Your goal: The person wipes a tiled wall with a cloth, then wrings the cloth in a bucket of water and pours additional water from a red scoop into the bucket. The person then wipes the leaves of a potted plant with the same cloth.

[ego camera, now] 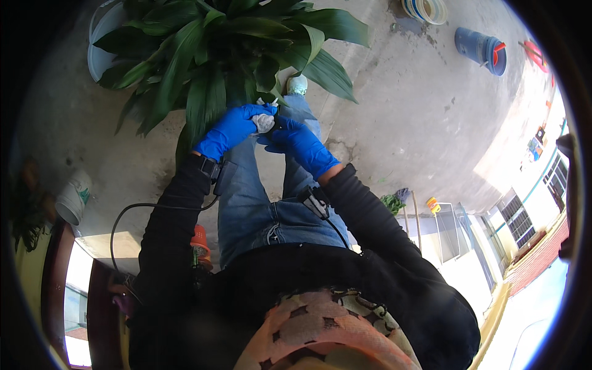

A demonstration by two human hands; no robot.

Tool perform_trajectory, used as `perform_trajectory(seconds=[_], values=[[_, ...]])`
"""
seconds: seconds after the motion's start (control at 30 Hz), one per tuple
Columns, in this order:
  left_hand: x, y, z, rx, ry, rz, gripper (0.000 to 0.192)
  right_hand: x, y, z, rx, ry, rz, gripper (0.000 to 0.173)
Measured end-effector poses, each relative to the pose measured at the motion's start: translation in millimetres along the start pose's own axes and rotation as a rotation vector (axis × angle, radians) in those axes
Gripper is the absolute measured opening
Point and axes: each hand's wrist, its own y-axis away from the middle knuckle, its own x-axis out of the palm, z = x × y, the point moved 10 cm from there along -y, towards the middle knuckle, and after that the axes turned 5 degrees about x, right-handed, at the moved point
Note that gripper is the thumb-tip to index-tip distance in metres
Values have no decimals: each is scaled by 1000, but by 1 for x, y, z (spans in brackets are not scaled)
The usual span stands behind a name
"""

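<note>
Broad green leaves of a large leafy plant spread in front of my knees. My left hand, in a blue glove, grips a crumpled white cloth at the plant's near edge. Close beside it is my right hand, also gloved in blue, its fingers bent towards the cloth. A dark bit of leaf seems to lie between the two hands, but whether my right fingers pinch it is hidden.
A pale tub stands behind the plant on the concrete floor. A blue bucket lies at the far right, and a white bucket at the left. An orange basket is by my left side. Cables run from both wrists.
</note>
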Motion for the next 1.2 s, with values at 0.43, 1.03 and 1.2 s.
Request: perform_trajectory(seconds=[0.43,1.03,1.2], values=[[93,-33,-132,247,18,-127,45,-248,7,112,-345,653,-579,76],[24,-139,-46,44,-250,-417,25,-132,65,102,-100,215,35,21],[116,-91,-96,144,196,-234,33,-143,61,107,11,468,-24,29]])
